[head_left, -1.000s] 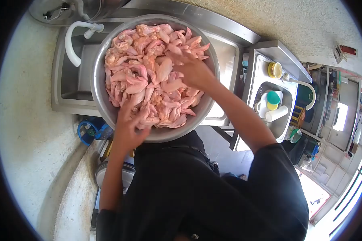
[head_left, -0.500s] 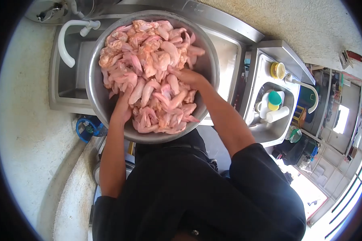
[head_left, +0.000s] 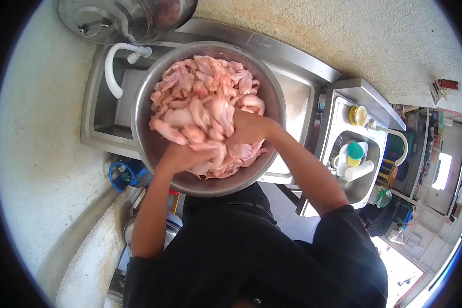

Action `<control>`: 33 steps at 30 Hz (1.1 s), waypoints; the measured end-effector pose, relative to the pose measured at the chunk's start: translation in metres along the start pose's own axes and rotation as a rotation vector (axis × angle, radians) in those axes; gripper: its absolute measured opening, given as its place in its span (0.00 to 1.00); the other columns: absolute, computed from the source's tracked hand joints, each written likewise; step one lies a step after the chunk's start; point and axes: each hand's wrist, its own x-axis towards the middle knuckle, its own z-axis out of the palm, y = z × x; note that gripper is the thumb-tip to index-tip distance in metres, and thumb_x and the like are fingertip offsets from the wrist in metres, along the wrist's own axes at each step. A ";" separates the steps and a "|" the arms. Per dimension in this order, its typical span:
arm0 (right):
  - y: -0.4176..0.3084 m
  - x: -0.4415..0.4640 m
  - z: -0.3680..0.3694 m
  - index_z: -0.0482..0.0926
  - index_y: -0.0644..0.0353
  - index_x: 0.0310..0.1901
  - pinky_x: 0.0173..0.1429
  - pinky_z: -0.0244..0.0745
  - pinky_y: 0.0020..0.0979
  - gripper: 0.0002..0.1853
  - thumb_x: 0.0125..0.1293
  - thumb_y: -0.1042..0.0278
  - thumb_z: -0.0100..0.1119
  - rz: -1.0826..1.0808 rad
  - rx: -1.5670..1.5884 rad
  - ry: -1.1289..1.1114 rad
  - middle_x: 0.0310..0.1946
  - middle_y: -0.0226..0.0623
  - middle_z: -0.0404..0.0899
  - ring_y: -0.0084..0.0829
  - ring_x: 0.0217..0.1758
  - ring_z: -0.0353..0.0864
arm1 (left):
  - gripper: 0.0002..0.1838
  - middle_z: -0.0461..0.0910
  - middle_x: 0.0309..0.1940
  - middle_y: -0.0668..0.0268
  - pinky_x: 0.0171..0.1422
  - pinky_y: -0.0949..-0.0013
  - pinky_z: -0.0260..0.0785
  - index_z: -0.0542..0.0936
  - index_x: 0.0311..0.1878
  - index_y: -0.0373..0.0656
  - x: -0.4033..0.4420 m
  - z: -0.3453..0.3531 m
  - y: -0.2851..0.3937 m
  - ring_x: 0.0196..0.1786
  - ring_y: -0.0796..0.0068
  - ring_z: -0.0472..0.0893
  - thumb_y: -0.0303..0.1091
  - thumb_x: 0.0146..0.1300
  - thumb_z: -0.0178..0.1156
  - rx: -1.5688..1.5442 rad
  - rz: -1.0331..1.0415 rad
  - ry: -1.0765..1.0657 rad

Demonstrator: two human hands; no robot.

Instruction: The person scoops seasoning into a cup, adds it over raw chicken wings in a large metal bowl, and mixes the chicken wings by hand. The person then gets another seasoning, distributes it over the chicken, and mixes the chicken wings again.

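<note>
A wide steel bowl (head_left: pixel 141 115), heaped with raw chicken pieces (head_left: pixel 195 97), rests across the sink edge in front of me. My left hand (head_left: pixel 182 156) is at the near left part of the heap, its fingers buried under the pieces. On the right side of the heap, my right hand (head_left: pixel 251 127) reaches in from the right with its fingertips hidden among the meat. Some pieces lie over and between the two hands. What either hand grips cannot be made out.
Behind the bowl's left side is a sink basin (head_left: pixel 131 97) with a white faucet (head_left: pixel 110 72). A large metal lid (head_left: pixel 95 23) is at the top left. The right sink (head_left: pixel 357 190) holds cups and a white roll. A blue container (head_left: pixel 119 177) is low on the left.
Both hands have moved deeper into the chicken, closer together, and the pieces have shifted toward the back of the bowl. The whole view has moved, so the bowl appears lower and more to the right.
</note>
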 end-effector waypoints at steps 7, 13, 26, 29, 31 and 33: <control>0.041 0.021 -0.097 0.73 0.59 0.71 0.66 0.76 0.38 0.34 0.69 0.48 0.63 0.098 -0.016 0.262 0.67 0.48 0.77 0.41 0.70 0.76 | 0.41 0.78 0.61 0.47 0.69 0.58 0.70 0.74 0.66 0.41 -0.006 -0.058 0.019 0.68 0.49 0.76 0.52 0.53 0.76 0.305 -0.046 0.390; 0.044 0.109 -0.109 0.73 0.57 0.71 0.69 0.74 0.43 0.45 0.71 0.23 0.42 0.372 0.132 0.183 0.68 0.44 0.76 0.40 0.70 0.75 | 0.44 0.74 0.67 0.56 0.69 0.59 0.70 0.66 0.73 0.40 0.074 -0.074 -0.012 0.71 0.59 0.73 0.67 0.68 0.59 -0.731 -0.260 0.524; 0.042 0.077 -0.059 0.66 0.62 0.75 0.74 0.67 0.32 0.45 0.60 0.48 0.72 0.068 0.427 -0.072 0.70 0.47 0.72 0.30 0.70 0.72 | 0.31 0.81 0.49 0.71 0.50 0.72 0.77 0.74 0.65 0.46 0.066 -0.070 -0.050 0.49 0.76 0.82 0.36 0.59 0.75 -0.755 -0.160 0.200; 0.020 0.032 -0.023 0.69 0.41 0.73 0.72 0.71 0.40 0.47 0.48 0.53 0.78 -0.110 0.214 0.124 0.66 0.46 0.77 0.38 0.69 0.75 | 0.39 0.80 0.53 0.67 0.61 0.64 0.74 0.73 0.65 0.45 0.023 -0.048 -0.026 0.55 0.72 0.80 0.42 0.51 0.79 -0.319 0.149 0.244; 0.021 0.005 0.017 0.70 0.33 0.72 0.74 0.66 0.49 0.51 0.41 0.50 0.82 -0.191 -0.046 0.303 0.68 0.44 0.75 0.46 0.71 0.73 | 0.43 0.77 0.59 0.63 0.68 0.55 0.69 0.73 0.65 0.45 -0.005 -0.038 -0.001 0.62 0.62 0.76 0.47 0.46 0.81 -0.143 0.286 0.244; 0.009 -0.020 0.053 0.71 0.29 0.72 0.77 0.57 0.61 0.53 0.36 0.50 0.83 -0.171 -0.438 0.467 0.69 0.40 0.74 0.51 0.75 0.67 | 0.46 0.74 0.64 0.59 0.73 0.46 0.63 0.74 0.66 0.46 -0.025 -0.022 0.006 0.68 0.52 0.71 0.52 0.42 0.81 0.080 0.379 0.281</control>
